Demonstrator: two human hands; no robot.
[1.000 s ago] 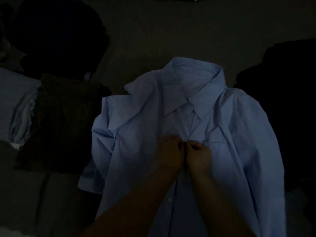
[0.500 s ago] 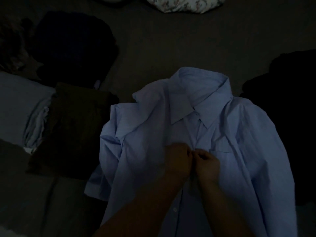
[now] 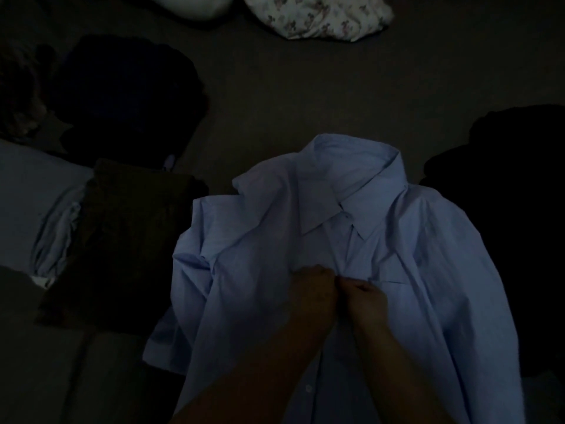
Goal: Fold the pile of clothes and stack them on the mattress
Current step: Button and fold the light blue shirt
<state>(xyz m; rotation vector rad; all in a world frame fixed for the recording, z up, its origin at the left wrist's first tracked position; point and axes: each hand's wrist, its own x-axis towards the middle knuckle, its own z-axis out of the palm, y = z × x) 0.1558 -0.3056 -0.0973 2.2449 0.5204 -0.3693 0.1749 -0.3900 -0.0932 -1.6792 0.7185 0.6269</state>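
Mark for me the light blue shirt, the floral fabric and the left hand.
light blue shirt [image 3: 253,270]: head view, on its front panel, left of the hands.
floral fabric [image 3: 318,16]: head view, on the middle of the bundle at the top edge.
left hand [image 3: 312,289]: head view, on the back of the hand.

Under your hands lies a pale blue button-up shirt [image 3: 397,270] of thin, smooth woven cloth, matt and softly creased. At nine o'clock from it sits a dark brown folded garment [image 3: 122,240] that looks coarser, with a nubby texture. At twelve o'clock, a white floral-print fabric [image 3: 318,16] looks soft and rumpled. The dark grey mattress [image 3: 290,102] underneath is matt.
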